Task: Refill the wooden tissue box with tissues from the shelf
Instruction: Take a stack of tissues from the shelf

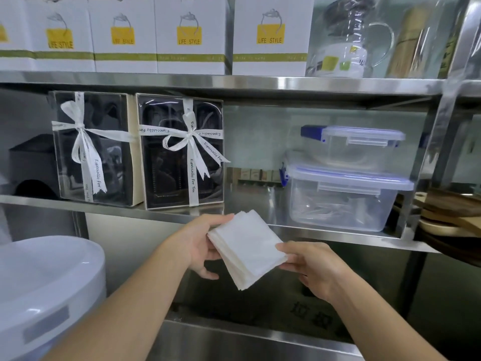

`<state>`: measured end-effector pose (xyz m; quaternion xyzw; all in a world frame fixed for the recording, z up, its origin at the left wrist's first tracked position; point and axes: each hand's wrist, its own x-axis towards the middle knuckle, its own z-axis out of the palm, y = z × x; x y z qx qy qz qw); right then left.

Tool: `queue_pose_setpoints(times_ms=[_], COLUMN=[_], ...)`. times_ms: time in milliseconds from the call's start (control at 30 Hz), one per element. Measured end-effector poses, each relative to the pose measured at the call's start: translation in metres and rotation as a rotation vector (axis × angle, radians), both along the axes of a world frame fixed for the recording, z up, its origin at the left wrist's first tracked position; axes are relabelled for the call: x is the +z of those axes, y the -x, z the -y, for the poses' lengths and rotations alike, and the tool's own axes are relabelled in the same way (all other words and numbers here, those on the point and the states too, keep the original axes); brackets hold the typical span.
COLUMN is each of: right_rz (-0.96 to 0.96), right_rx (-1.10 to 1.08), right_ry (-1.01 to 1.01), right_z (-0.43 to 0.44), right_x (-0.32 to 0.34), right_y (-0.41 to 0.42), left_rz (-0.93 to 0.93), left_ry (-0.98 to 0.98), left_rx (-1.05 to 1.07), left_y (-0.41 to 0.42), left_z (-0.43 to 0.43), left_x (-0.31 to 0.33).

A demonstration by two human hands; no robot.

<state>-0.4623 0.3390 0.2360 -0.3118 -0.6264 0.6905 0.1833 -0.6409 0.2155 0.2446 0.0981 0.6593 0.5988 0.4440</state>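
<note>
Steel shelving (260, 86) fills the background, two tiers in view. Upper tier: a row of white boxes (190, 35) with yellow "LIFE STYLE" labels, then a glass jug (348, 40) wrapped in plastic. Lower tier, left to right: a dark box (31, 162) at the back, two clear-fronted gift boxes (179, 152) tied with white ribbon, two stacked clear plastic containers (346, 196) with clip lids, the smaller on top. Wooden boards (447, 212) lie at the far right; a white rounded bin (39, 277) sits at lower left. Stack of tissues (247, 248): white, square, flat, several layers thick, edges slightly fanned, held in the air just in front of the lower shelf edge, between the gift boxes and the containers, tilted corner-down. Left hand (200, 246): grip closed on the stack's left side, thumb on top. Right hand (312, 267): thumb and fingers pinching the right corner. Wooden tissue box not identifiable.
</note>
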Motion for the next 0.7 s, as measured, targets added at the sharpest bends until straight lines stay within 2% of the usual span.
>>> queue_pose_setpoints(times_ms=[400,700], right_rz=[-0.040,-0.034], right_rx=[0.026,-0.005], right_ry=[-0.071,-0.106], right_z=[0.016,0.066], right_x=[0.020,0.052], right_y=[-0.055,-0.162], left_rz=[-0.100,-0.183], left_ry=[0.051,0.066], left_rx=[-0.053,-0.171], left_y=[-0.049,-0.139], left_z=[0.058,0.097], left_x=[0.026,0.045])
